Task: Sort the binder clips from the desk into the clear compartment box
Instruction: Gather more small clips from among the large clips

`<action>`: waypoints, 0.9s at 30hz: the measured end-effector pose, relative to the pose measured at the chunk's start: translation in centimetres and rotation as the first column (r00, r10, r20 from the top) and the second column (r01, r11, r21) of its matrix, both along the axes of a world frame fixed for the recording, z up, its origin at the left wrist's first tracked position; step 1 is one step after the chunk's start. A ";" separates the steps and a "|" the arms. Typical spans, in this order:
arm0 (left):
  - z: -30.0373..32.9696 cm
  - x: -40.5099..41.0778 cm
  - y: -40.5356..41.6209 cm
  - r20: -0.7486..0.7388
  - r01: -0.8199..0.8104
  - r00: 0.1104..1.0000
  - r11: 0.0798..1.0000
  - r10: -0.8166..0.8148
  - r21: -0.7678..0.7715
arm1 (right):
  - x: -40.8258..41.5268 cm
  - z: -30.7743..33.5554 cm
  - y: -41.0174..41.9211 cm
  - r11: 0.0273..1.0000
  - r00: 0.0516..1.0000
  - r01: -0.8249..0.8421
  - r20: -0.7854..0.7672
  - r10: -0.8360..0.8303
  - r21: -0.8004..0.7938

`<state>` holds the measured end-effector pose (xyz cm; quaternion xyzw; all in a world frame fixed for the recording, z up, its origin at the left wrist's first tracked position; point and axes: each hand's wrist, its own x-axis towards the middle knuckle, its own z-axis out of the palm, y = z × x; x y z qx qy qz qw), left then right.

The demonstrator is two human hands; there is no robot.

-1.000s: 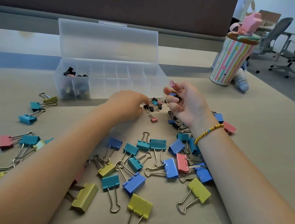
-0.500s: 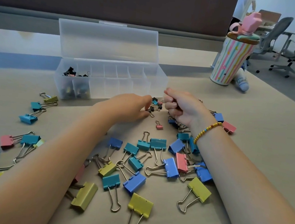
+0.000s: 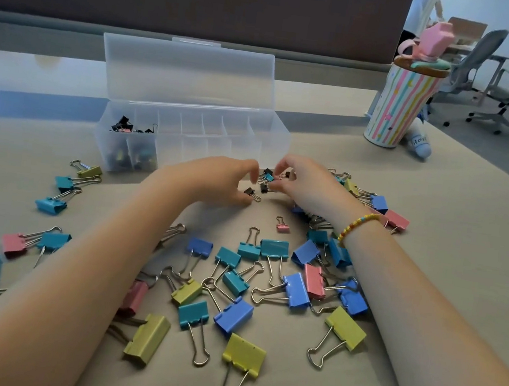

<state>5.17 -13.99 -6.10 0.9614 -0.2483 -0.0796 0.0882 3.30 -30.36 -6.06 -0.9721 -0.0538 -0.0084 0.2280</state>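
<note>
Your left hand (image 3: 216, 181) lies low over the desk (image 3: 432, 246) just in front of the clear compartment box (image 3: 189, 140), fingers curled loosely with the thumb and forefinger parted; a tiny black clip (image 3: 251, 193) sits at your fingertips, and I cannot tell whether you are touching it. Your right hand (image 3: 308, 186), the one with the beaded bracelet (image 3: 359, 225), is just to the right of it, thumb and forefinger pinched around a small pink clip (image 3: 278, 177) in the little cluster of small clips (image 3: 267, 180) between your two hands.

The box stands at the far left of the clips, lid (image 3: 187, 75) tipped up and back. Its far-left compartment holds small black clips (image 3: 126, 127), and more small clips show through the near-left wall; the other compartments look bare.

Large binder clips (image 3: 268, 278) in blue, teal, yellow and pink are strewn across the near desk between and under your forearms, with more to the left (image 3: 53, 203). One small pink clip (image 3: 282, 226) lies alone near your right wrist. A striped tumbler (image 3: 398, 108) stands far right.
</note>
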 end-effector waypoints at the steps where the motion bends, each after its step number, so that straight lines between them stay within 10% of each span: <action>1: 0.0 0.0 0.0 0.005 0.004 1.000 1.000 -0.004 0.016 | 0.0 -0.2 0.1 0.997 1.000 -0.016 -0.019 0.015 -0.072; 19: -0.4 -0.9 -1.3 0.068 -0.064 0.996 0.997 0.061 0.039 | 0.4 -0.9 0.5 0.906 0.997 -0.051 0.024 0.067 -0.421; 24: -0.1 -0.6 -1.7 -0.092 -0.152 0.986 0.967 0.136 -0.205 | 0.5 -0.3 -0.5 0.995 0.996 0.050 0.069 -0.056 0.082; 27: 0.8 -0.5 -1.7 -0.554 -0.445 0.832 0.593 -0.003 -0.671 | 0.6 0.7 -1.1 0.652 0.976 0.218 -0.179 -0.126 0.727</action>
